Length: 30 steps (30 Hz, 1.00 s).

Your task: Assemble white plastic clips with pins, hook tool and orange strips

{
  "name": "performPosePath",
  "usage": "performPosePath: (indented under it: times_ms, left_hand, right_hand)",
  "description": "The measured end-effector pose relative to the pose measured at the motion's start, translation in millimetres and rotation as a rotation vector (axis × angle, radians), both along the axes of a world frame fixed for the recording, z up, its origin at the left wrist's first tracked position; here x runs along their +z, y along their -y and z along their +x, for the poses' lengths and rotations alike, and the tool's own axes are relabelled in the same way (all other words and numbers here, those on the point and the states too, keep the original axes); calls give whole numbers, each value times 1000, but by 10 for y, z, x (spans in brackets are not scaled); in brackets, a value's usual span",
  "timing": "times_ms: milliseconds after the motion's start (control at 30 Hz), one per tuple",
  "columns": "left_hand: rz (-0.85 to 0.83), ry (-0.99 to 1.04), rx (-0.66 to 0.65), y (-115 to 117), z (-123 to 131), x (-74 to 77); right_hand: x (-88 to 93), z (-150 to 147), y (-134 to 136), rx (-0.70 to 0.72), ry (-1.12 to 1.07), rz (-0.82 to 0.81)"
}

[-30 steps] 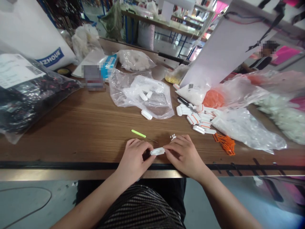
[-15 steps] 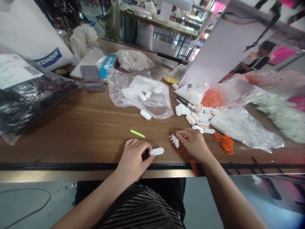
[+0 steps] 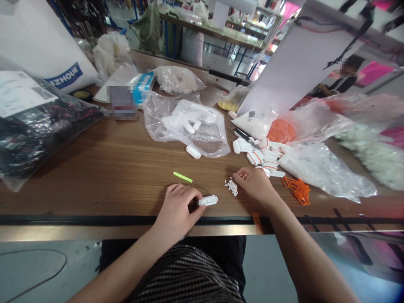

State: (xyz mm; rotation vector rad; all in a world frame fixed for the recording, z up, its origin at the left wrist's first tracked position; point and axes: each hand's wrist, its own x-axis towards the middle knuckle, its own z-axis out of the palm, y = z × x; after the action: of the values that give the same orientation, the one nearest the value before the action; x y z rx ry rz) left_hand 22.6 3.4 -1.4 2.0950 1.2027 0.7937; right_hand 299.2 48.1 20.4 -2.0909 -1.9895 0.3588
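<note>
1. The right hand [image 3: 257, 185] has let go of the white strip [image 3: 207, 200], which both hands held a second ago. It now sits to the right of the strip and a little beyond it, fingertips down at the heap of tiny white bits [image 3: 232, 187].
2. The left hand [image 3: 178, 206] has not shifted. It pinches the left end of the white strip between thumb and fingers, and the strip lies flat on the table [image 3: 110, 168] near its front edge.
3. The right hand's fingertips are drawn together against the far side of the heap. Whether a bit is already caught between them I cannot tell; they are too small and partly hidden.
4. The green-handled pick [image 3: 186, 178] lies untouched just beyond the strip, to its left.
5. What looks done: a pile of white-and-orange pieces [image 3: 265, 155] lies well beyond the strip to the right.
6. What looks left: the strip in hand seems to be mid-way, with many tiny bits in the heap. Loose orange clips [image 3: 296, 189] lie far to the right of the strip, and more plain white pieces sit in the clear bag [image 3: 189, 124] well beyond it.
</note>
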Motion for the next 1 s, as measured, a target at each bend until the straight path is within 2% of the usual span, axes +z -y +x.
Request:
performPosePath:
  times_ms: [167,333,467,600,767,1000]
  left_hand:
    - [7,4,3,-1,-4,0]
    - [-10,-1,0,-4,1,-2]
    - [-9,-5,-2,-1,1,-5]
    - [-7,1,3,-4,-1,-3]
    - [-6,5,1,-10,0,-3]
    - [3,-11,3,-5,-2,-35]
  right_hand:
    - [-63,146,-15,-7,-95,16]
    - [-92,244,-33,200,-244,45]
    - [-92,239,-39,294,-205,38]
    - [-57,238,-23,249,-144,27]
    - [-85,304,-5,212,-244,-16]
    - [-113,253,55,157,-201,48]
